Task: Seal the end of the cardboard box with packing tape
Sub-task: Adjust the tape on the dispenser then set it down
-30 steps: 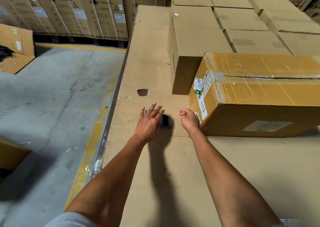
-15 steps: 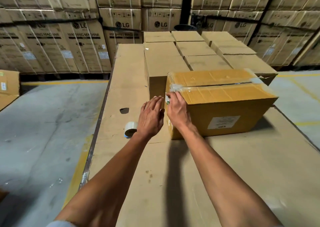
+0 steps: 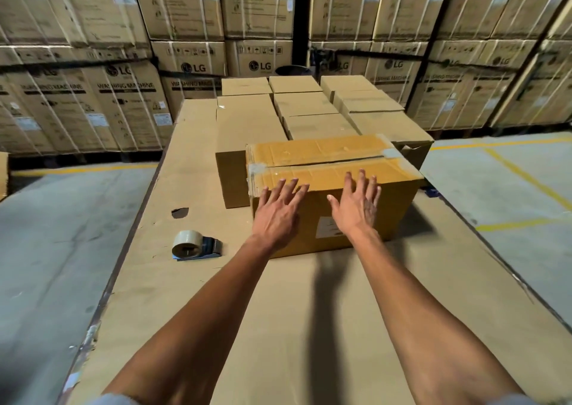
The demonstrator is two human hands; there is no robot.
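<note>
A yellowish cardboard box (image 3: 322, 158) lies on the cardboard-covered work surface (image 3: 278, 311), its top seam running left to right with clear tape at both ends. My left hand (image 3: 278, 211) rests flat, fingers spread, on the box's near top edge at the left. My right hand (image 3: 357, 201) lies flat the same way at the middle of that edge. Neither hand holds anything. A tape dispenser (image 3: 193, 245) with a roll of packing tape sits on the surface to the left of my left forearm.
Several plain cardboard boxes (image 3: 303, 107) stand in rows behind the yellowish box. A small hole (image 3: 180, 212) marks the surface near its left edge. Concrete floor (image 3: 62, 234) drops away on both sides. Stacked washing-machine cartons (image 3: 93, 104) wall the back.
Both hands moved from the box's left end to its near top edge and now lie spread flat. The view has risen and pulled back; the dispenser stays where it was left.
</note>
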